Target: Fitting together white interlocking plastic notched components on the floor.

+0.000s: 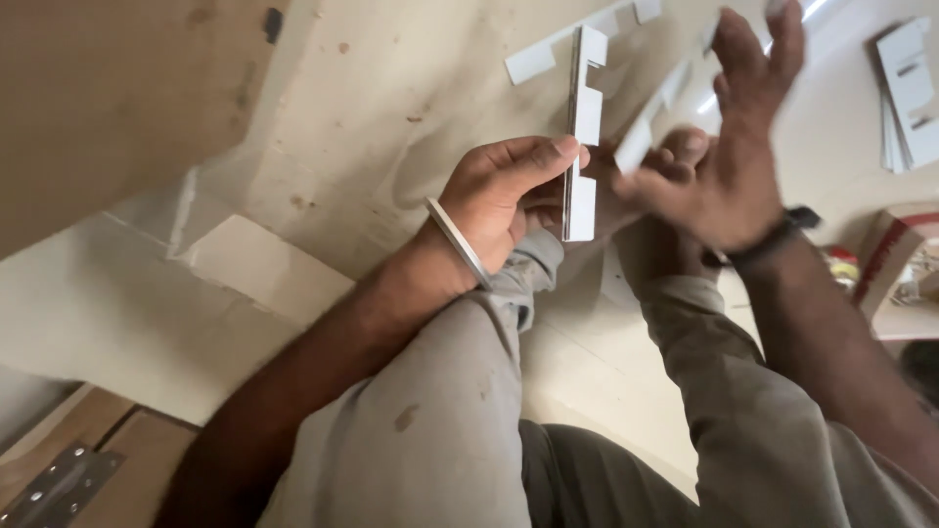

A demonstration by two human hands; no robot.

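A pale board floor (411,108) spreads under the hands, with bare room on its left stretch; a brown wooden panel (108,98) closes off the upper left corner, and a metal hinge (54,489) sits at the lower left edge. Loose white notched strips (533,61) lie beyond the hands, and a stack of white notched pieces (910,93) rests at the far right, near a red-edged cardboard box (895,254). The person's grey-trousered knees (440,391) fill the lower middle.

The left hand (504,196), a metal bangle (458,240) at its wrist, reaches forward over the knee, its thumb and fingers pinching a stack of white notched strips (582,147). The stack stands upright on edge, square notches cut along its right side, raised above the floor between both hands.

The right hand (724,166), with a dark wristband (773,240), is lifted beside it, upper fingers spread and blurred, lower fingers holding a small white strip (634,147)
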